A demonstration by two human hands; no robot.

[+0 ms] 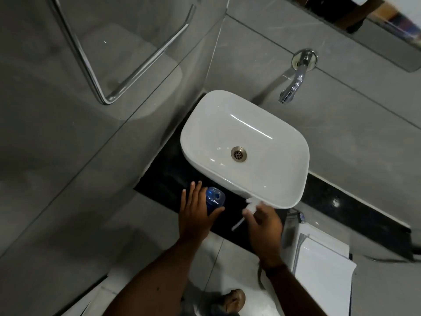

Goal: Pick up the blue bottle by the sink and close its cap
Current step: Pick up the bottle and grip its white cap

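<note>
Left hand (196,210) wraps blue bottle (215,198) on black desk (164,176), seven o'clock of sink (246,142); right hand (265,224) pinches white cap (250,205).

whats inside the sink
Only a metal drain shows in the white sink; the rest of the bowl looks bare. The right hand and the white sprayer it holds cover a bit of the near rim.

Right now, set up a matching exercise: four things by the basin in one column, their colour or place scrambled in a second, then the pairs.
1. bottle
2. sink
3. tap
4. left hand

A. on the wall above the basin
B. wrapped around the bottle
C. blue, on the black counter
D. white, with a metal drain

Pairs: 1-C, 2-D, 3-A, 4-B
</note>
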